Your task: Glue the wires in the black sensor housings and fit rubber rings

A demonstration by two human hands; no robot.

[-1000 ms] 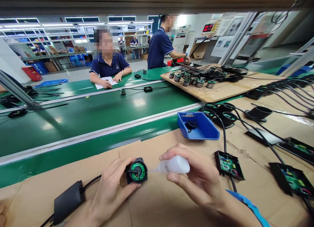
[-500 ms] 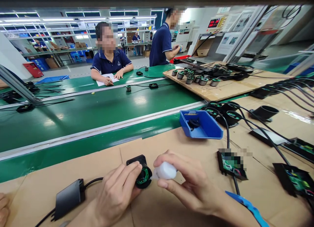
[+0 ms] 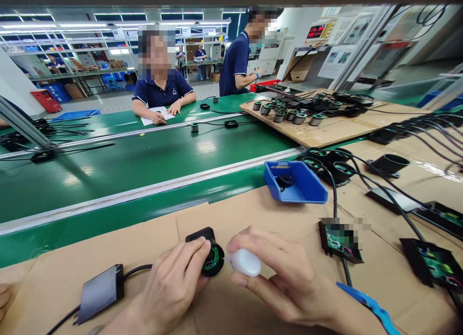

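Closed over the black housing (image 3: 217, 245), the left hand (image 3: 177, 272) grips it just above the worktop (image 3: 231, 214) or against it; which of the two cannot be told. The housing is tilted so that its open end, with a green board (image 3: 216, 258) inside, faces the right hand (image 3: 280, 272). That hand pinches a white bottle (image 3: 247, 262) between thumb and fingers, its base toward the viewer and its narrow end toward the housing's rim. The tip is hidden, so contact is unclear, as is whether the bottle is being squeezed. Neither of the hands is spread; each is closed only as far as its load allows.

By the look of it, the step in hand is work with the bottle at the rim. The next move seems to call for a firm left hold and a steady, light pinch, with the tip lined up on the edge and clear of the board.

To the left lies a black box (image 3: 101, 294); its cable (image 3: 138, 269) runs behind the left hand. Beyond the right hand sits a blue bin (image 3: 307, 192).
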